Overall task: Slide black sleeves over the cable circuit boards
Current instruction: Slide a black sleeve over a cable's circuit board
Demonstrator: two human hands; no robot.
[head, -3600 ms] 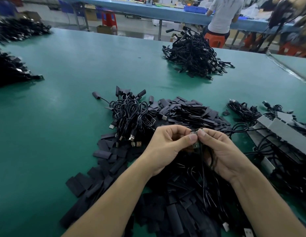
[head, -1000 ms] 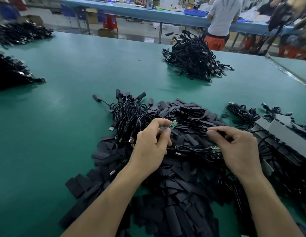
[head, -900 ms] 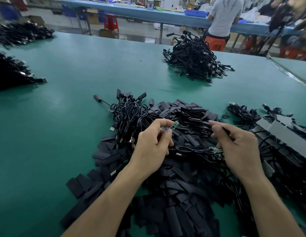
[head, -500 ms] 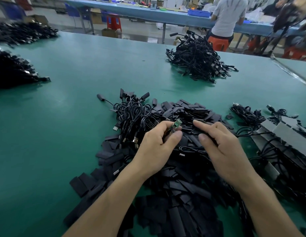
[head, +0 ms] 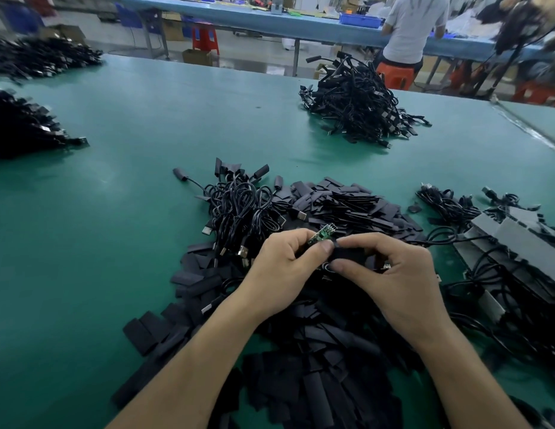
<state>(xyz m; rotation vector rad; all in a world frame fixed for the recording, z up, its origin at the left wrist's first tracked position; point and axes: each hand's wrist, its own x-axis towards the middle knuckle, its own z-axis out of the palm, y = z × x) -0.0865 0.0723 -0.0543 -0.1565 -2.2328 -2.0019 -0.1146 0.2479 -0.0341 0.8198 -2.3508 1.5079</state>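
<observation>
Caught at the lining-up step, above the sleeve pile (head: 347,202) on the green bench (head: 115,243). In the left hand (head: 282,267), grip pinching the circuit board (head: 321,236) by its near end, bare green end tilted up and away. In the right hand (head: 394,274), grip pinching a black sleeve (head: 347,255) just beside the board, not yet over it. Next, probably: opening the sleeve mouth, aiming it at the board's end, pushing along. Sleeve mouth hidden behind fingers; touching the board or not, impossible to tell. Board's cable lost under the hands.

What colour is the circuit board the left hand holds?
The circuit board is green, clearest in the head view.
</observation>
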